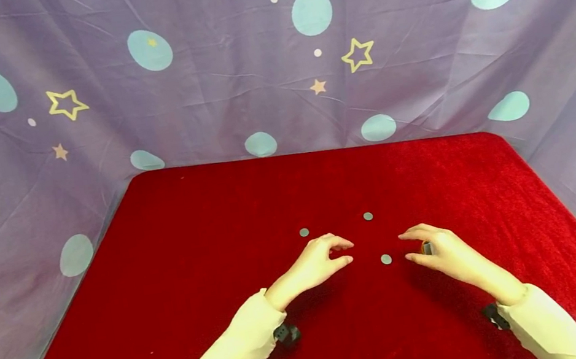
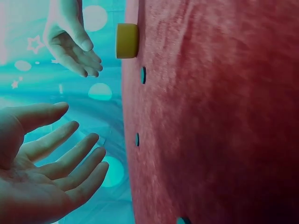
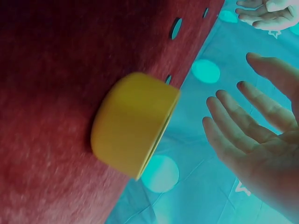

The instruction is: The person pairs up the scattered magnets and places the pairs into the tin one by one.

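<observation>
My left hand point(image 1: 316, 263) hovers over the red cloth with thumb and fingers spread, holding nothing. Opposite it, my right hand point(image 1: 445, 250) is held the same way, relaxed and with nothing in it. A small yellow cup point(image 3: 133, 126) with a rounded base stands on the cloth under the right hand. In the head view that hand hides most of it. Three small grey-green discs lie flat on the cloth: one disc point(image 1: 304, 232) beyond the left hand, a far disc point(image 1: 368, 216), and a near disc point(image 1: 386, 259) between the hands.
A red velvety cloth point(image 1: 207, 235) covers the table. Behind and at both sides hangs a lilac curtain point(image 1: 227, 70) printed with stars and pale blue spots. Black wrist devices point(image 1: 287, 333) sit below the white sleeves point(image 1: 235, 348).
</observation>
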A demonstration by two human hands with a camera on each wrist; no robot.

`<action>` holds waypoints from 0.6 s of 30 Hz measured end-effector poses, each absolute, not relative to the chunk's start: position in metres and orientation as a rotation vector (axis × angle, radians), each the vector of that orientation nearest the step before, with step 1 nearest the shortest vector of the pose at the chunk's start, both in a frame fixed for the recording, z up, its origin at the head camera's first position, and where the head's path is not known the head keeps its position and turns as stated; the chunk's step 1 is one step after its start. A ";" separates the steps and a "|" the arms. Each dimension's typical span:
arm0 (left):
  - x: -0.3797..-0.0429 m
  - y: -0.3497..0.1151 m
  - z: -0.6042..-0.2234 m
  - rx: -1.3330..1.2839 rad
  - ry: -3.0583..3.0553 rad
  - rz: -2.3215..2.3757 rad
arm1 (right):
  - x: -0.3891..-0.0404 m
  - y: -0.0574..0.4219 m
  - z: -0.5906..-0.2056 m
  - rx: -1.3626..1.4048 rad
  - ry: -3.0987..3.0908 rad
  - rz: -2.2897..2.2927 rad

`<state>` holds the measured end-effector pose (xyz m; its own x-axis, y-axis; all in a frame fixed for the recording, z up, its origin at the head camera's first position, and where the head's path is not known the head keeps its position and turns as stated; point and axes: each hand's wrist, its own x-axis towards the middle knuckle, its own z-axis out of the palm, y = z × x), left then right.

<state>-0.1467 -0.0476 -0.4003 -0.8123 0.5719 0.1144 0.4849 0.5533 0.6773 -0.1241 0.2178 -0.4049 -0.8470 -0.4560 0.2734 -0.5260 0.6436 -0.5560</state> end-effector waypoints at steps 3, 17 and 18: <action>-0.143 -0.055 -0.402 0.906 2.678 1.068 | -0.125 0.213 -0.406 0.844 -2.760 1.011; -0.135 -0.091 -0.408 0.823 2.748 1.026 | -0.130 0.196 -0.412 0.876 -2.829 0.871; -0.135 -0.094 -0.408 0.813 2.746 1.024 | -0.130 0.196 -0.412 0.873 -2.837 0.864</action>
<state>-0.1347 -0.0937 -0.4082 -0.8523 0.5154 0.0893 0.4480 0.6310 0.6334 -0.1299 0.1956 -0.4123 -0.8392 -0.5041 0.2039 -0.5322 0.6845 -0.4982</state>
